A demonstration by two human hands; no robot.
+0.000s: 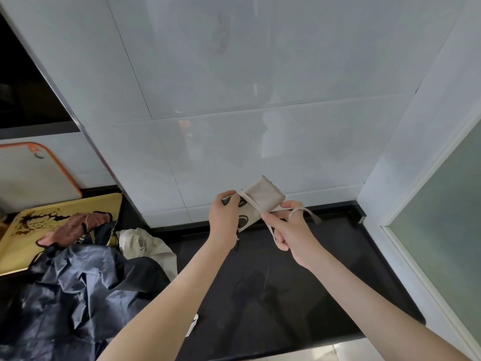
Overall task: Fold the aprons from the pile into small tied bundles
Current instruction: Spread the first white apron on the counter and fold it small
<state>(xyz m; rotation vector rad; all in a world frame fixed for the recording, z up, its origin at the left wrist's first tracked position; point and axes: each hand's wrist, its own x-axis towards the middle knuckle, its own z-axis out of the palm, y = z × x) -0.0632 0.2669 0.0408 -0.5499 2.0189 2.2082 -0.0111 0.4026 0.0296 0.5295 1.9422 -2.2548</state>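
nearest, low left: the pile (78,282) on the black counter (260,295), mostly crumpled navy fabric, w/ a white apron (145,243) beside it and a reddish-brown one (75,227) draped onto a yellow tray (26,246). all unfolded, limp.

mid: both hands raised above the counter, near the back edge. left hand (225,217) grips the beige bundle (263,195) at its left end, fingers curled round the fabric, thumb on top. the bundle is folded to a small flat packet w/ a dark print showing underneath, held in the air, not touching the counter. right hand (289,227) pinches the strap (251,204) btwn thumb and forefinger just beside the bundle's lower edge; the strap runs diagonally across the packet, loops over a finger, and its loose end trails off to the right. other fingers curled in; can't tell if they hold anything more.

handling, prob: light, soft cloth w/ no stiffness, so the folds will spring open unless pinched flat. best hold looks like the packet's end, squeezing all layers, while the thin strap is taken close to the bundle to keep tension. the strap looks flat and a bit slippery, so the wrap could slacken before knotting.

far: an orange-rimmed cutting board (31,175) leaning at left, the glossy tiled wall (234,74), a frosted door (442,217) at right.
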